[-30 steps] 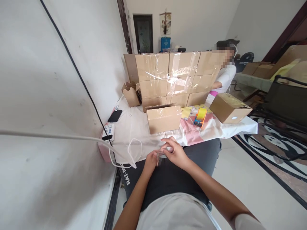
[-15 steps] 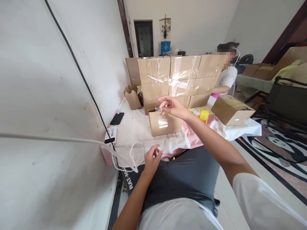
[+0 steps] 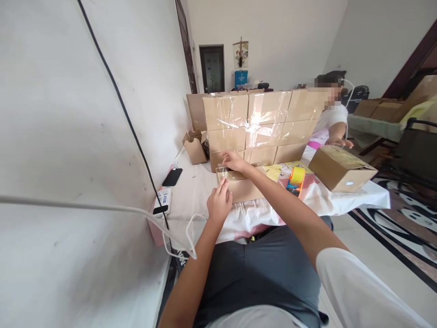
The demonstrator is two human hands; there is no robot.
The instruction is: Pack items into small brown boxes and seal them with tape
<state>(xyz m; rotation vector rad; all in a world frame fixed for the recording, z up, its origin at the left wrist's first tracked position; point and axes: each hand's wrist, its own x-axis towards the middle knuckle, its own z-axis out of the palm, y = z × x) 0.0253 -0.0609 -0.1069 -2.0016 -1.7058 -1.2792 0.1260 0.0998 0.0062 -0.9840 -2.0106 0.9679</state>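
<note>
A small cardboard box (image 3: 244,189) sits near the front edge of the table, with shiny clear tape (image 3: 224,172) at its left end. Over the far left corner of that box is my right hand (image 3: 235,162). Its fingers are bent and seem to pinch the clear tape, though the contact is small and hard to see. My left hand (image 3: 219,202) reaches up from the front, fingers stretched out, fingertips at the box's near left corner. To the right of the box lies an orange and blue tape dispenser (image 3: 295,180) with a yellowish roll.
A tall stack of taped cardboard boxes (image 3: 266,120) stands behind the box. An open carton (image 3: 195,148) and a black phone (image 3: 172,177) are at the left. Another box (image 3: 342,169) is at the right, near a co-worker (image 3: 329,123). A white cable (image 3: 112,206) crosses the left side.
My left hand has risen from the table's front edge to the box's left corner. My right hand has lowered slightly toward the box. The co-worker's hand now shows above the right box.
</note>
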